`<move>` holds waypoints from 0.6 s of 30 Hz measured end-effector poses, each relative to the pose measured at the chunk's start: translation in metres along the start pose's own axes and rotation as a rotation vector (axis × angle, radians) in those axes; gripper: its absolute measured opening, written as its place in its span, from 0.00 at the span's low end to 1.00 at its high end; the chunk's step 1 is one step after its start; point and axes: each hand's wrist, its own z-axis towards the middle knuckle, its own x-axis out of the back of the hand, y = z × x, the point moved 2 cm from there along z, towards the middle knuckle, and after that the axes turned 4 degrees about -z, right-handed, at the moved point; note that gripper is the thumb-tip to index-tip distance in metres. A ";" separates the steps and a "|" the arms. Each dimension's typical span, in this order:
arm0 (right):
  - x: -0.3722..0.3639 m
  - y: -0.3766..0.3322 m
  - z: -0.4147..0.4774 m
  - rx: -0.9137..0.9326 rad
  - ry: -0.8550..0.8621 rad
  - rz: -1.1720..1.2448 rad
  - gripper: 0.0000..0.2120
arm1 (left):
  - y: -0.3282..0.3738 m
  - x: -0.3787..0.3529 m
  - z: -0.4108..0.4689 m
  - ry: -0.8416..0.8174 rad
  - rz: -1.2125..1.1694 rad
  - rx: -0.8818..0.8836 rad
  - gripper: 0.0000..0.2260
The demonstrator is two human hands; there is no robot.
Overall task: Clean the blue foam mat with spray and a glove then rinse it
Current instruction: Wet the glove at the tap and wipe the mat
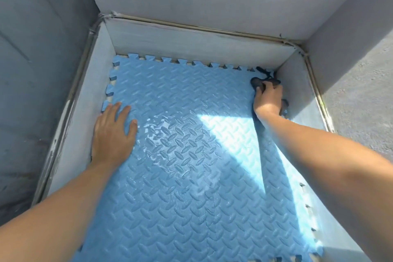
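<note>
Pale grey low-walled concrete basin holds blue diamond-tread foam mat, laid flat, filling floor so walls pen it for scrubbing. Wet sheen mid-mat; far right corner likely the patch in hand. My left hand spread flat near left edge, pinning mat against sliding. My right hand, grip curled round dark crumpled glove, presses it into that corner.

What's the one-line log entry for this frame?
stage: scrubbing | left hand: flat on blue foam mat, open | right hand: gripping dark glove, far right corner | mat: wet patches mid-surface | spray: not in view
</note>
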 end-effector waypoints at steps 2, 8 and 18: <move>-0.011 -0.038 -0.010 0.040 -0.009 0.063 0.19 | 0.000 -0.001 0.000 0.011 -0.002 0.001 0.24; -0.057 -0.195 -0.099 0.512 -0.143 0.248 0.17 | 0.003 0.003 0.001 0.097 -0.100 0.035 0.25; -0.072 -0.216 -0.098 0.840 -0.122 0.126 0.15 | -0.006 -0.002 0.000 0.118 -0.091 -0.006 0.20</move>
